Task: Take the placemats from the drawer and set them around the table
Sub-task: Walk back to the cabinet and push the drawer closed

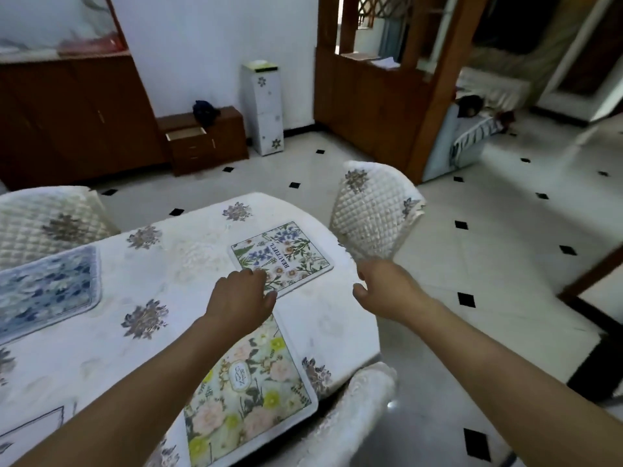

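Note:
A floral placemat with blue flowers (pixel 286 254) lies flat near the table's far right edge. My left hand (pixel 241 293) rests on its near corner, fingers curled down onto it. My right hand (pixel 384 293) hovers just off the table's right edge, fingers loosely apart, holding nothing. A second placemat with yellow and pink flowers (pixel 249 396) lies near me, partly under my left forearm. A blue patterned placemat (pixel 47 291) sits at the left. The edge of another mat (pixel 37 423) shows at the lower left. The small wooden chest's top drawer (pixel 187 133) stands open against the far wall.
The table (pixel 188 251) wears a white quilted cloth. Quilted chair backs stand at the right (pixel 377 214), far left (pixel 43 217) and near right (pixel 350 419). A white floral cabinet (pixel 264 109) and wooden cupboards (pixel 74 112) line the wall. Tiled floor stretches to the right.

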